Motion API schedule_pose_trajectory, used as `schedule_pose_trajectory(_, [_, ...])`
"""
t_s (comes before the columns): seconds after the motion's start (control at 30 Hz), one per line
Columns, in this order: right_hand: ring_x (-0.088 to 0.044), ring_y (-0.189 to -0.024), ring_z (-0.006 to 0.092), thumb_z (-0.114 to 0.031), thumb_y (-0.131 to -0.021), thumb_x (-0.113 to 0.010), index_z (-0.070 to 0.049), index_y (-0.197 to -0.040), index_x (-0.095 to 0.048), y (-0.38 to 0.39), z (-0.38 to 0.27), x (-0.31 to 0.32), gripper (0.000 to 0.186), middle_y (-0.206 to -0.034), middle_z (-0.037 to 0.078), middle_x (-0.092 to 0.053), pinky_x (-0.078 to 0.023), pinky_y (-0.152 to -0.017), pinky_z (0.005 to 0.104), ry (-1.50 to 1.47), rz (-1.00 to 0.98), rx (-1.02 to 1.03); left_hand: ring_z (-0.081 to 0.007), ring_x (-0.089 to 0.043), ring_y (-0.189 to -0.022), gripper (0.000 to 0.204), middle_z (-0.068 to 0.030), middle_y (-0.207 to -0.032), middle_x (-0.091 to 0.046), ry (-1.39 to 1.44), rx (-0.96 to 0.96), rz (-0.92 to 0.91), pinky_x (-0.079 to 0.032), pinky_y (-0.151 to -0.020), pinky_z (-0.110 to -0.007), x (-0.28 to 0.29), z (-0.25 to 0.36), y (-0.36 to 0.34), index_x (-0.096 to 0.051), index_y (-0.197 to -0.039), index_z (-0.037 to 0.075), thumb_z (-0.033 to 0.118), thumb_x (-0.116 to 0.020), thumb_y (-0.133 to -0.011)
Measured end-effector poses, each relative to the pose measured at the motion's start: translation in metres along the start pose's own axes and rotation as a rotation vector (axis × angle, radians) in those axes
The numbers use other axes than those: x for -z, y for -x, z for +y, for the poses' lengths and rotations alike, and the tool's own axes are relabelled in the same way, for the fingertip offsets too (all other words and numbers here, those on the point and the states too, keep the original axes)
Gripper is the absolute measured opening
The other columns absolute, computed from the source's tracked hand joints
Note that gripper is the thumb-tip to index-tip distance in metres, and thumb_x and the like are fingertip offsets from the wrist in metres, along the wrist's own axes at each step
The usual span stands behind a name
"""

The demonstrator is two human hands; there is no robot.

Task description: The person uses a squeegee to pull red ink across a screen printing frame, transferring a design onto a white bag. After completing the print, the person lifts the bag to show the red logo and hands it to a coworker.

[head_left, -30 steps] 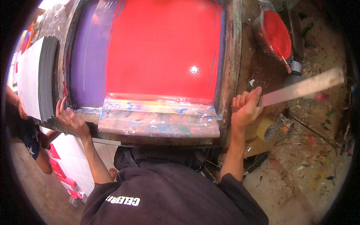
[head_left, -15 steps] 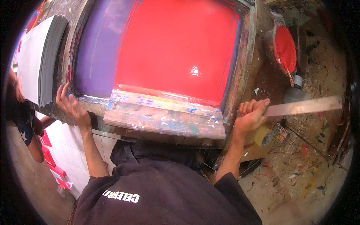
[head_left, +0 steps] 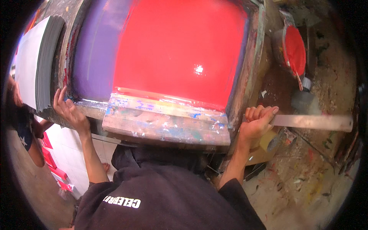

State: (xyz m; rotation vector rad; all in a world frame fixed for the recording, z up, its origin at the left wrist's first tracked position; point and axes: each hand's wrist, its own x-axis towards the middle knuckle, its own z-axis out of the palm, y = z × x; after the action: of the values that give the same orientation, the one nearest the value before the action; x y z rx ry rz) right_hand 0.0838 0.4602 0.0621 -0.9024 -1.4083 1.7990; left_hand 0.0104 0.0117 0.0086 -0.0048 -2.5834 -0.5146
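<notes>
In the head view, we see the right hand (head_left: 258, 122) wrapped around the left end of a flat pale strip (head_left: 314, 122), which juts right. The left hand (head_left: 72, 114), empty with fingers loosely spread, is at the screen-printing frame's (head_left: 253, 71) near left corner. Between them, a paint-stained wooden squeegee (head_left: 166, 124) lies along the near edge.

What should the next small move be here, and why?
Perhaps set the flat strip down beside the frame: the right hand is closed around it, while the paint-spotted wooden board rests at the frame's near end with neither hand on it.
</notes>
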Motion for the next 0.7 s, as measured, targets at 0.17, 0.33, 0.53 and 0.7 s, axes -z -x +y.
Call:
schedule_pose_trajectory(0.17, [-0.012, -0.045, 0.0083, -0.039, -0.104, -0.042, -0.015, -0.064, -0.023, 0.001, 0.000, -0.003, 0.050, -0.053, -0.004, -0.016, -0.015, -0.043, 0.0275, 0.063, -0.026, 0.063, -0.0276, -0.036, -0.131, 0.044, -0.0165, -0.134, -0.045, -0.002, 0.017, -0.006, -0.027, -0.109, -0.045, 0.002, 0.007, -0.001, -0.056, -0.126, 0.003, 0.029, -0.029, -0.102])
schedule_pose_trajectory(0.33, [-0.013, -0.045, 0.0086, -0.039, -0.104, -0.043, -0.015, -0.065, -0.023, -0.003, 0.000, -0.006, 0.050, -0.054, -0.004, -0.015, -0.015, -0.044, 0.0277, 0.052, -0.021, 0.080, -0.0271, -0.035, -0.131, 0.045, -0.0168, -0.134, -0.044, 0.009, 0.043, -0.016, -0.027, -0.109, -0.045, 0.002, 0.010, -0.001, -0.056, -0.126, 0.003, 0.030, -0.029, -0.103])
schedule_pose_trajectory(0.53, [-0.013, -0.045, 0.0087, -0.040, -0.103, -0.045, -0.015, -0.066, -0.023, -0.009, -0.001, -0.009, 0.050, -0.054, -0.004, -0.015, -0.015, -0.044, 0.0274, -0.016, 0.030, 0.018, -0.0269, -0.035, -0.131, 0.045, -0.0168, -0.133, -0.044, -0.002, 0.024, -0.024, -0.027, -0.109, -0.046, 0.001, 0.010, -0.003, -0.056, -0.126, 0.003, 0.030, -0.028, -0.103])
schedule_pose_trajectory(0.7, [-0.013, -0.046, 0.0088, -0.040, -0.104, -0.044, -0.015, -0.066, -0.023, -0.009, 0.001, -0.003, 0.050, -0.054, -0.004, -0.015, -0.016, -0.045, 0.0271, -0.011, -0.038, 0.013, -0.0272, -0.036, -0.130, 0.044, -0.0165, -0.133, -0.044, -0.008, 0.009, -0.014, -0.027, -0.109, -0.045, 0.000, 0.003, -0.001, -0.056, -0.126, 0.003, 0.029, -0.028, -0.103])
